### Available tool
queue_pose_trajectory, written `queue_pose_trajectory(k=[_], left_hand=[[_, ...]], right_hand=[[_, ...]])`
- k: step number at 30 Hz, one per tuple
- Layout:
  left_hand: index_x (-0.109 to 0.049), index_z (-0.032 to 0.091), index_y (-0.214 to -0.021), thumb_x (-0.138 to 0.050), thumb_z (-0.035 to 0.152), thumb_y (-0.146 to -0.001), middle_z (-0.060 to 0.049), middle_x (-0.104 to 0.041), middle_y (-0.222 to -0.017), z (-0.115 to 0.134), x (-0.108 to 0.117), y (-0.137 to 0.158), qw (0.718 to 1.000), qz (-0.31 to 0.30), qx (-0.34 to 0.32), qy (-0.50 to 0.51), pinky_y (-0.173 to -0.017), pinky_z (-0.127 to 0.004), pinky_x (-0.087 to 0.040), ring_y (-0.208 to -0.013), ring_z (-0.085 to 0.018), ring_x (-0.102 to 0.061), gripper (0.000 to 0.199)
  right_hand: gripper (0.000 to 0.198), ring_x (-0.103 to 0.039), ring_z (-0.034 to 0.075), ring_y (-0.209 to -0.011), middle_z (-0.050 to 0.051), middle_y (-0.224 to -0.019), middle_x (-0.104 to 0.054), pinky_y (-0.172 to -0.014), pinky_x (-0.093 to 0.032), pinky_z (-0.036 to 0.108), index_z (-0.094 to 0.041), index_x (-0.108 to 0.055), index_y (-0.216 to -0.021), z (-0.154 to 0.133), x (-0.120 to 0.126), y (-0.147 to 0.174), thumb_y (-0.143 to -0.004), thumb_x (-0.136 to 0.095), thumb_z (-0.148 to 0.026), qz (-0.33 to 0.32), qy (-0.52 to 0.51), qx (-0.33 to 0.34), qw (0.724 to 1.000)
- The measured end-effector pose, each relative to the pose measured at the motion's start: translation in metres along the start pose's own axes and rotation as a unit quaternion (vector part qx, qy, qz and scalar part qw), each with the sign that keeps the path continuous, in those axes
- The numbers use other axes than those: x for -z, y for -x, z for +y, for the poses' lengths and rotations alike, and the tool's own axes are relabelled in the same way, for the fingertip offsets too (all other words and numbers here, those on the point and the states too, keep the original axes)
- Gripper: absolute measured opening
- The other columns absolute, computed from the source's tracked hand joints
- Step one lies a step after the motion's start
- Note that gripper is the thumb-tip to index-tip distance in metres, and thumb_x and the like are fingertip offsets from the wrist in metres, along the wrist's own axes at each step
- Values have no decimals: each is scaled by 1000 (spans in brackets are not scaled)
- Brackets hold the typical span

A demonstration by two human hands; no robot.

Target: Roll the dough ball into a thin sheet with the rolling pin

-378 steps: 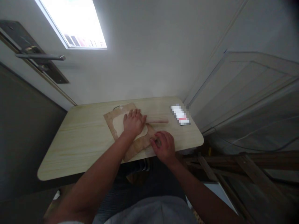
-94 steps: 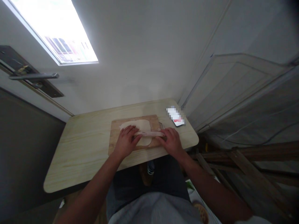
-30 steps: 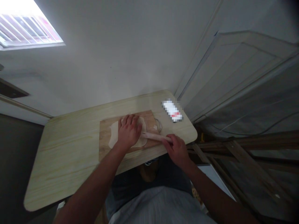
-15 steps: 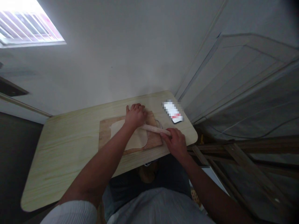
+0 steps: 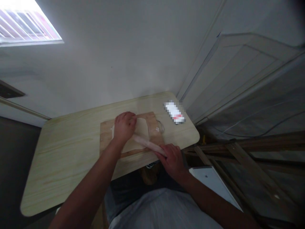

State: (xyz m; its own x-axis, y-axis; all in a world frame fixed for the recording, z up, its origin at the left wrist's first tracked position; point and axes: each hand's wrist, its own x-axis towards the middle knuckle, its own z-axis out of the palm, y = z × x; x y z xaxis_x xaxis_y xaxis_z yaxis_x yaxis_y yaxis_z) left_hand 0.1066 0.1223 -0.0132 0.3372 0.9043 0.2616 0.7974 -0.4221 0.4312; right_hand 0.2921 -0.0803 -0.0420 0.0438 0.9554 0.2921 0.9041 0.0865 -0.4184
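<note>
A flattened sheet of pale dough [image 5: 142, 128] lies on a wooden cutting board [image 5: 154, 127] with a metal ring handle at its right end. Slanting across the dough is a rolling pin [image 5: 149, 144], dusted whitish. My right hand [image 5: 172, 160] is closed round its lower right end, just past the board's near edge. Over the pin's upper left end sits my left hand [image 5: 125, 125], its fingers curled down. That hand and forearm hide the pin's left tip and part of the dough.
The board rests on a pale wood-grain table [image 5: 64, 149] against a white wall. A phone [image 5: 175, 112] with a blurred screen lies at the table's right end. A stool or seat top [image 5: 150, 175] shows below the near edge. Wooden beams [image 5: 247, 159] stand at the right.
Both hands have moved left and nearer to me with the rolling pin. More dough shows on the right side, and the view has shifted slightly.
</note>
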Motion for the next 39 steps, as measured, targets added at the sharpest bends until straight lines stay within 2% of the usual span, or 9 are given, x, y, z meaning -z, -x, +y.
queue_pose_trajectory(k=[3, 5, 10, 14, 21, 26, 30, 34, 39], left_hand=[[-69, 21, -112, -42, 40, -98, -8, -71, -121, -15, 8, 30, 999, 37, 16, 8, -109, -43, -41, -118, -25, -60, 36], [-68, 22, -115, -41, 42, -100, -9, -69, -124, -19, 12, 47, 999, 37, 12, -3, -111, -44, -39, -121, -25, -59, 37], [-53, 27, -140, -37, 47, -102, -10, -54, -149, -12, 17, 61, 995, -16, -26, -94, -120, -62, -17, -142, -32, -41, 46], [-50, 29, -144, -33, 45, -103, -9, -48, -154, -3, 16, 48, 992, -42, -36, -110, -120, -65, -13, -146, -32, -35, 47], [-58, 32, -134, -35, 46, -102, -7, -54, -149, 11, -6, 7, 991, -61, -67, -101, -120, -66, -14, -143, -30, -38, 42], [-56, 26, -136, -35, 46, -102, -11, -54, -147, 27, -27, -26, 990, -72, -93, -79, -119, -65, -16, -139, -31, -41, 45], [-58, 23, -134, -33, 43, -103, -12, -58, -141, 34, -30, -37, 993, -51, -88, -61, -119, -58, -21, -133, -29, -47, 45], [-62, 24, -129, -31, 45, -103, -11, -61, -138, 25, -20, -17, 996, -28, -56, -60, -116, -55, -26, -130, -29, -50, 45], [-62, 27, -130, -30, 43, -104, -7, -57, -145, 6, 2, 38, 997, -26, -33, -71, -118, -58, -24, -137, -30, -45, 44]], right_hand=[[37, -61, 23, -87, 7, -91, -71, -79, -36, 35, -20, -64, -106, -18, -11, 18, -102, -47, -52, 1, 1, -11, 1000], [34, -61, 24, -86, 6, -88, -70, -79, -36, 35, -20, -64, -105, -25, -17, 24, -102, -47, -51, 6, 8, -24, 1000], [32, -60, 25, -87, 6, -89, -69, -80, -35, 36, -21, -63, -100, -27, -18, 26, -99, -52, -50, 8, 5, -41, 999], [38, -60, 26, -93, 9, -98, -69, -83, -37, 38, -18, -61, -108, -22, -14, 25, -97, -54, -54, 29, -7, -53, 998], [34, -60, 25, -94, 9, -98, -69, -84, -39, 38, -19, -60, -107, -11, -10, 19, -101, -49, -50, 34, -10, -71, 997], [36, -62, 25, -97, 10, -101, -70, -86, -41, 38, -18, -61, -111, -2, -5, 6, -102, -46, -50, 40, -2, -82, 996], [38, -64, 25, -94, 10, -100, -71, -82, -42, 37, -18, -61, -111, 0, -6, 1, -102, -45, -52, 33, -10, -86, 996], [37, -65, 25, -97, 11, -104, -71, -85, -45, 39, -18, -60, -115, -5, -9, 7, -100, -49, -50, 28, -30, -75, 996], [30, -63, 26, -101, 10, -108, -69, -90, -47, 41, -20, -60, -117, -3, -10, 10, -96, -56, -41, 28, -41, -63, 997]])
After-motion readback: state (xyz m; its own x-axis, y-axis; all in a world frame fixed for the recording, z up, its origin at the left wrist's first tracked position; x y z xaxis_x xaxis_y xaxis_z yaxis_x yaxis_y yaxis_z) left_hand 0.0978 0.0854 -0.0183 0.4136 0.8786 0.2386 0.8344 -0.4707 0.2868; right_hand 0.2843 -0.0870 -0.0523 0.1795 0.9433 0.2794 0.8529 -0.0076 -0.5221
